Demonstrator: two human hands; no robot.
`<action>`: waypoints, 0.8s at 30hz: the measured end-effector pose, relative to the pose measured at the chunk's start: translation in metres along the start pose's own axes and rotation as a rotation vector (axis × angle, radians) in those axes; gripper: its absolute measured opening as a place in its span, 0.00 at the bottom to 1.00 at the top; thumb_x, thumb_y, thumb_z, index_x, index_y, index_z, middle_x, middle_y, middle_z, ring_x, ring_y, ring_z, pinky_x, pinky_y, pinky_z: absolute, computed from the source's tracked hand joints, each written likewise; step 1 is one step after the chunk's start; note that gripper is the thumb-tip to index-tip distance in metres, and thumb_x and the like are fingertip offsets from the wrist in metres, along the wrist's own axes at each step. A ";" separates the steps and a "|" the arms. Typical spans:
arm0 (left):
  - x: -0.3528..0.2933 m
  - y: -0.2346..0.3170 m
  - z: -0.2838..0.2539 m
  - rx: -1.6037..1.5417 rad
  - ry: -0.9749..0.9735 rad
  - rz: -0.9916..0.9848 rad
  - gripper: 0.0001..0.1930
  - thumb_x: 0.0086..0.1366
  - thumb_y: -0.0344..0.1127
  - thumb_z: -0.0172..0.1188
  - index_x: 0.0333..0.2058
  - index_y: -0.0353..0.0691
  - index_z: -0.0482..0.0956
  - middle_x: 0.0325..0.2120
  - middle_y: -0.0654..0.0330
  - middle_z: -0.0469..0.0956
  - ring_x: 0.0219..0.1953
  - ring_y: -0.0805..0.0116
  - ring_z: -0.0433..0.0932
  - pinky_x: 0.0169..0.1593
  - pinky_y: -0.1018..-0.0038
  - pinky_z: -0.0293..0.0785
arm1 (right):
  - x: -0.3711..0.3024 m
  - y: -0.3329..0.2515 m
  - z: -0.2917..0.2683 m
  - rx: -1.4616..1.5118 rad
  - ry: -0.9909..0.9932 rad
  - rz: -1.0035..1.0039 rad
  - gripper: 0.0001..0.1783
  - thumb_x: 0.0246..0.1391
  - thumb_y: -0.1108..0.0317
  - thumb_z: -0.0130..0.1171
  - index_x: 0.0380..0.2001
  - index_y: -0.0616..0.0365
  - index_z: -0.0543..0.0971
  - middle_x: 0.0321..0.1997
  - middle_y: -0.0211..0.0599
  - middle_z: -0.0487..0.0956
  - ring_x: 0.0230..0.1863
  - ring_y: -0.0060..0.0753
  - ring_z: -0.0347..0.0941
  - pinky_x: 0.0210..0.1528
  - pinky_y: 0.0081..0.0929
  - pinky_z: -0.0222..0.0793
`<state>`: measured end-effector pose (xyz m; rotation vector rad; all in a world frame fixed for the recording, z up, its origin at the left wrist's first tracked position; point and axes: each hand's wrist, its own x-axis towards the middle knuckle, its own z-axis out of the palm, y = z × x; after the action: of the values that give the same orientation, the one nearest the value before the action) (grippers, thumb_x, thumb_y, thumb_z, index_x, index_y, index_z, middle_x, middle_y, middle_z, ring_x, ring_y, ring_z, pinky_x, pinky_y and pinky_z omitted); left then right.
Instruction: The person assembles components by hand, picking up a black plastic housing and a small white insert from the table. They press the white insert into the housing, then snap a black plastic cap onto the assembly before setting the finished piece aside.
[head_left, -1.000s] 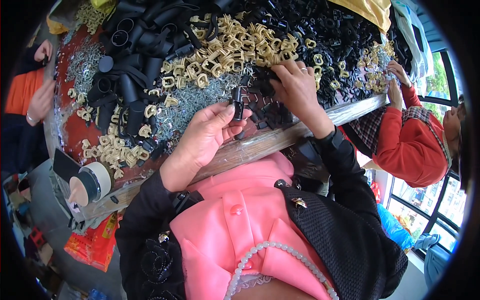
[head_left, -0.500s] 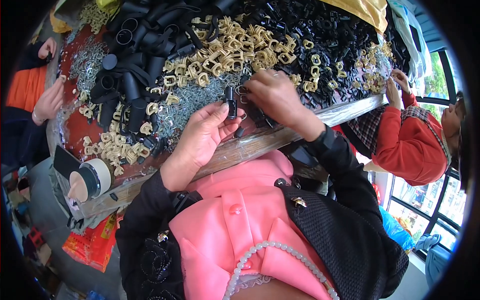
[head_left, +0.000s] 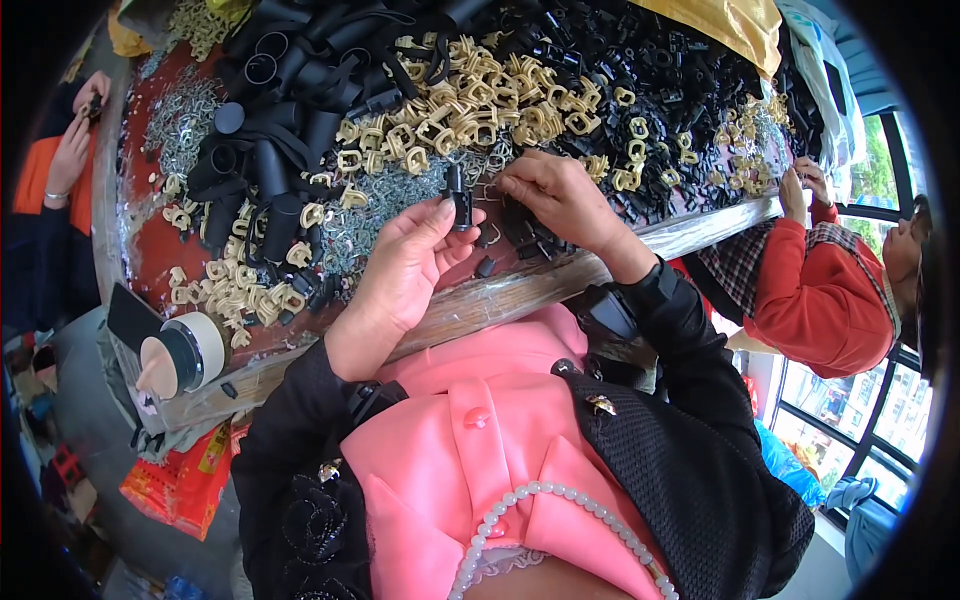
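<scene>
My left hand (head_left: 400,262) grips a small black plastic part (head_left: 460,203), held upright between thumb and fingers above the table's near edge. To its right, my right hand (head_left: 565,205) is closed in a pinch just over the work surface. A thin bent metal wire shows at its fingertips; whether the fingers hold it I cannot tell. Beyond both hands lie a heap of beige plastic clips (head_left: 470,95) and a spread of small silvery metal hooks (head_left: 392,190). Small black pieces (head_left: 530,238) lie below the right hand.
A wooden rail (head_left: 500,290) edges the table. Black tubes (head_left: 270,165) pile up at the left, black parts (head_left: 680,90) at the far right. A round cream-and-dark container (head_left: 205,350) stands at the left corner. People work at both sides; one wears a red sleeve (head_left: 780,280).
My right hand has shifted slightly right and down, away from the black part. My left hand keeps its hold. At the left, the other person's hands have come together.
</scene>
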<state>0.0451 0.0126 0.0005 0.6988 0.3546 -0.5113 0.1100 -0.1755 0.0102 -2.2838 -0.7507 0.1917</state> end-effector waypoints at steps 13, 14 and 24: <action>-0.002 -0.003 0.000 -0.015 -0.123 0.068 0.09 0.57 0.36 0.50 0.34 0.39 0.70 0.35 0.55 0.72 0.37 0.68 0.72 0.41 0.72 0.67 | -0.018 -0.008 0.013 1.344 -0.142 0.587 0.09 0.50 0.68 0.48 0.26 0.63 0.74 0.23 0.28 0.72 0.21 0.15 0.64 0.23 0.11 0.61; -0.001 -0.002 -0.001 -0.017 -0.121 0.066 0.09 0.57 0.36 0.50 0.34 0.39 0.70 0.35 0.55 0.72 0.37 0.68 0.72 0.41 0.72 0.67 | -0.018 -0.007 0.014 1.386 -0.168 0.576 0.09 0.50 0.68 0.48 0.26 0.64 0.74 0.22 0.28 0.72 0.21 0.15 0.64 0.23 0.11 0.60; 0.000 0.000 -0.002 0.072 -0.368 -0.075 0.18 0.56 0.40 0.51 0.43 0.36 0.65 0.33 0.57 0.72 0.32 0.72 0.72 0.34 0.80 0.68 | -0.020 -0.006 0.002 1.431 -0.537 0.555 0.11 0.49 0.67 0.49 0.25 0.67 0.72 0.15 0.32 0.70 0.13 0.16 0.61 0.15 0.10 0.54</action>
<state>0.0454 0.0139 -0.0009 0.6469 0.0176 -0.7126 0.0904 -0.1819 0.0109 -0.9588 -0.0416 1.1867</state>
